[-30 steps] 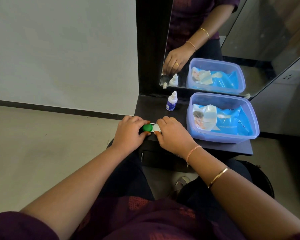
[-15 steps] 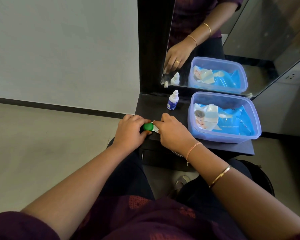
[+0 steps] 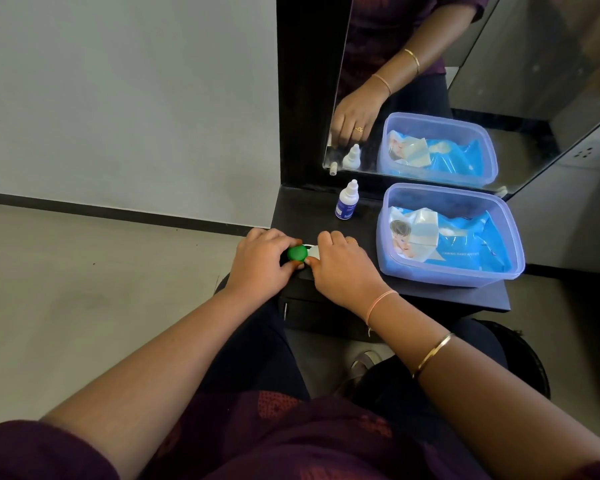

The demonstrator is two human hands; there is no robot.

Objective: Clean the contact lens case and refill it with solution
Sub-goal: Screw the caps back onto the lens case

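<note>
The contact lens case (image 3: 303, 253) lies at the near left edge of the dark shelf (image 3: 430, 296), a green cap on its left half and a white half on its right. My left hand (image 3: 262, 263) grips the green-capped side. My right hand (image 3: 343, 268) closes over the white side and hides most of it. A small white solution bottle (image 3: 347, 204) with a blue label stands upright, capped, at the back of the shelf near the mirror.
A translucent purple plastic tub (image 3: 499, 271) holding a blue pack of baby wipes (image 3: 458, 240) fills the right part of the shelf. The mirror (image 3: 516, 81) rises behind it. Bare floor lies to the left, my knees below.
My right hand has slid left over the white half of the case, close to the green cap. The left hand keeps its grip.
</note>
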